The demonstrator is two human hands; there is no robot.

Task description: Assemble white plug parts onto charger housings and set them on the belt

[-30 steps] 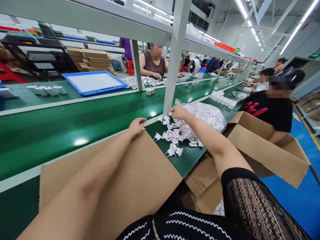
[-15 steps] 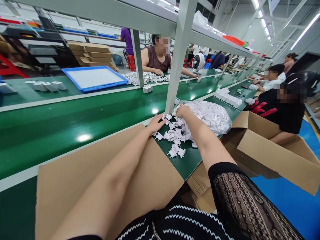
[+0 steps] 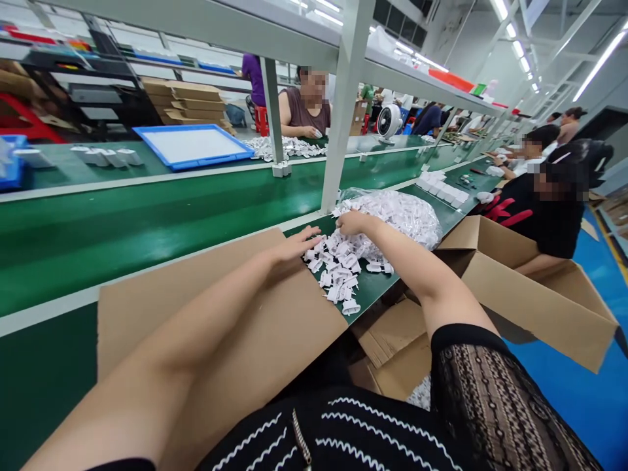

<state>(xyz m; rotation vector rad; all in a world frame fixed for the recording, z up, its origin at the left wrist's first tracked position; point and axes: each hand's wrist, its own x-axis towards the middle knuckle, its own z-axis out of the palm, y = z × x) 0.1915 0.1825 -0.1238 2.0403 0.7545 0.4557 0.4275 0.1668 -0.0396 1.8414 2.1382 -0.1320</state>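
Note:
A heap of small white plastic plug parts (image 3: 338,265) lies on the green bench, spilling from a clear plastic bag (image 3: 402,212) full of the same parts. My left hand (image 3: 294,247) lies flat with fingers stretched out, its fingertips touching the near edge of the heap over a brown cardboard sheet (image 3: 220,327). My right hand (image 3: 352,222) rests on top of the heap beside the bag's mouth, fingers curled down among the parts; what they hold is hidden.
A green conveyor belt (image 3: 147,216) runs behind the cardboard, with a grey shelf post (image 3: 338,131) just beyond the heap. An open cardboard box (image 3: 530,288) stands at the right. A blue tray (image 3: 193,145) sits across the belt. Other people work opposite and at the right.
My left hand slid right along the cardboard's edge to the heap and opened flat. The loose parts have been pulled nearer the bench edge. My right hand stayed on the heap.

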